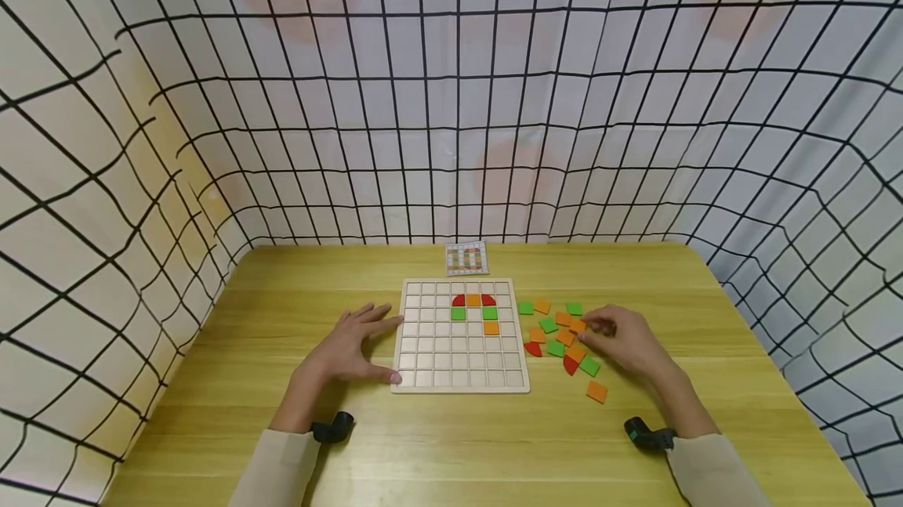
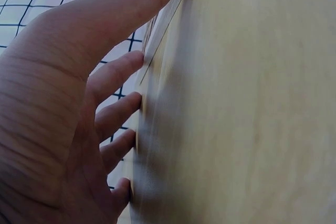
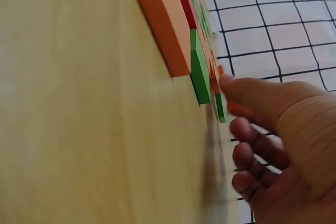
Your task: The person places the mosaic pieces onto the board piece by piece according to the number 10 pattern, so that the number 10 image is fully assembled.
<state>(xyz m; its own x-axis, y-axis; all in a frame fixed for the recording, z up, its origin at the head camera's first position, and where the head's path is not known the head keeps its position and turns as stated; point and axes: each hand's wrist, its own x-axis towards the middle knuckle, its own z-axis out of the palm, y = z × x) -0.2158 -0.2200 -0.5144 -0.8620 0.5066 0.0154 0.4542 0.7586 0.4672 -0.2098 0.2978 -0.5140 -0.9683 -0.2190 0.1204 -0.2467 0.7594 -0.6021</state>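
A pale wooden grid board [image 1: 440, 366] lies flat on the table. On its upper part sit two red quarter-round tiles, two green squares and two orange squares. My left hand [image 1: 349, 346] rests at the board's left side with fingers spread, the thumb on the lower left corner and the index fingertip at the edge. In the left wrist view, the other left fingertips touch the tabletop. Right of the board, my right hand [image 1: 628, 341] pinches an orange square tile [image 1: 578, 325] between thumb and index finger, over the loose tiles. Its other fingers are curled.
Several loose green, orange and red tiles [image 1: 555, 348] lie scattered between the board and my right hand. One orange tile [image 1: 596, 392] lies apart, nearer to me. A small printed pattern card [image 1: 466, 258] sits behind the board. Grid-patterned cloth [image 1: 451, 139] encloses the wooden table [image 1: 437, 452].
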